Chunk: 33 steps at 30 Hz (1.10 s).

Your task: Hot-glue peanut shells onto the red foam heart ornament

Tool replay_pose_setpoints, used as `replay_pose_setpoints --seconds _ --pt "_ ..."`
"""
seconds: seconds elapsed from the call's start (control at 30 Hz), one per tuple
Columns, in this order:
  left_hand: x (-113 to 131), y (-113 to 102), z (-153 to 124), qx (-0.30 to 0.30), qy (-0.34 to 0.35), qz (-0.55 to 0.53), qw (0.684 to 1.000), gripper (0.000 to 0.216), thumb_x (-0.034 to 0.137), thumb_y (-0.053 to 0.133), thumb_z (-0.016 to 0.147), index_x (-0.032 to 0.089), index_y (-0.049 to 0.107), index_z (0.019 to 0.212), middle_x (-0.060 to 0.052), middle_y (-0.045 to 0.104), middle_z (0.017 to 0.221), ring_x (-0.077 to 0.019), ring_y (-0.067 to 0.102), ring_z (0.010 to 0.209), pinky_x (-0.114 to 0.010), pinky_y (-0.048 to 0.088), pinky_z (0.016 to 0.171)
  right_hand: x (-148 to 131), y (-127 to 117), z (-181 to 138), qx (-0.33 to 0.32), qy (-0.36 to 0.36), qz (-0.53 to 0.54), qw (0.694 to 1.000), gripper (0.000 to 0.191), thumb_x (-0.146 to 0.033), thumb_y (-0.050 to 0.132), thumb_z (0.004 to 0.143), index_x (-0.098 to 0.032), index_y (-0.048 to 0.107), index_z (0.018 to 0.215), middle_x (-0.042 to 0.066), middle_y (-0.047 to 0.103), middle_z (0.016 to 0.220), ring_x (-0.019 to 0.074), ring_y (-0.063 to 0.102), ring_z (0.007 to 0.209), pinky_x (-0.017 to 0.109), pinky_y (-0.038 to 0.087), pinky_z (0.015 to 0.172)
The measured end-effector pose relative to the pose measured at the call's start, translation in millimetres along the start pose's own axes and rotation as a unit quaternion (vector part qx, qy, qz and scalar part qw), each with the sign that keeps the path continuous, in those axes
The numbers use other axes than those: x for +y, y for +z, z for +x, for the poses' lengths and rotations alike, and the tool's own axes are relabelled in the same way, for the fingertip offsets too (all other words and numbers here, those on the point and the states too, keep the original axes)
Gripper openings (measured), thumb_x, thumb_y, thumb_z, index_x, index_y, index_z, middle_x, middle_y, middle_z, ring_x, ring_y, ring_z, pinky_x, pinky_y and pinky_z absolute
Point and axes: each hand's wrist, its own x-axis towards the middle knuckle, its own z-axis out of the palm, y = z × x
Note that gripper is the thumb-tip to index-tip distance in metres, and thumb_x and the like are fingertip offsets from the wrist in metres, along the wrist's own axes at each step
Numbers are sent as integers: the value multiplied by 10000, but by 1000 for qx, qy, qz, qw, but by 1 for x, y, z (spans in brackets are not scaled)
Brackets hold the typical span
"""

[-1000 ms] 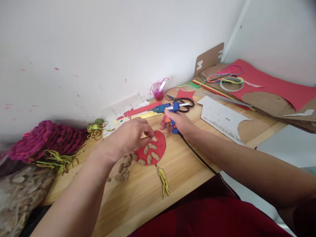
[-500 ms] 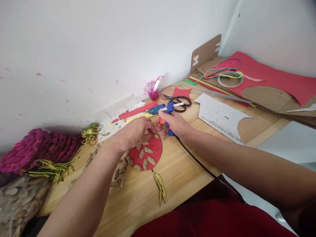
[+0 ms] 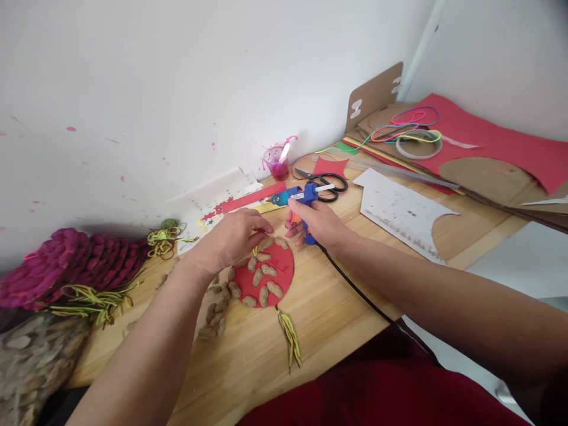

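My right hand (image 3: 318, 223) is wrapped round the handle of a blue hot glue gun (image 3: 306, 194) with an orange trigger. Its nozzle points left, and a white glue stick sticks out of the back. My left hand (image 3: 237, 236) is curled with its fingertips close together over the upper edge of a red disc (image 3: 281, 269). Whether anything is between those fingertips is hidden. Several peanuts (image 3: 269, 270) lie spread on the disc, and a yellow-green yarn tassel (image 3: 288, 340) hangs from its near edge. More loose peanuts (image 3: 213, 313) sit left of the disc, partly behind my left forearm.
Black-handled scissors (image 3: 328, 184) lie behind the glue gun, near a plastic cup of pink paint (image 3: 278, 165). White card (image 3: 399, 210) and stacked cardboard with red sheets (image 3: 497, 127) are at right. Purple woven pieces (image 3: 71, 269) stand at left. The gun's black cord (image 3: 355, 290) crosses the table edge.
My left hand has lifted slightly and moved back from the disc's top edge, uncovering more peanuts there. The glue gun stays in my right hand, and the whole view has shifted a little.
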Motion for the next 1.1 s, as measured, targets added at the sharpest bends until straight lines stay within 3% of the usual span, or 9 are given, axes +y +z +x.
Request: replay_pose_setpoints --seconds 0.33,1.1 --pt "7 4 3 -13 9 -22 1000 209 211 563 894 183 757 964 -65 720 934 -160 650 773 -277 502 701 5 -2 1 -18 -19 -27 999 360 -506 618 917 -203 601 722 21 656 732 166 704 594 232 533 428" --pt "18 10 4 -33 22 -6 999 305 15 615 812 190 753 1021 -60 712 1000 -195 664 896 -303 523 809 4 -4 3 -8 -22 -33 999 336 -479 582 949 -200 602 763 29 652 731 183 697 616 246 536 424"
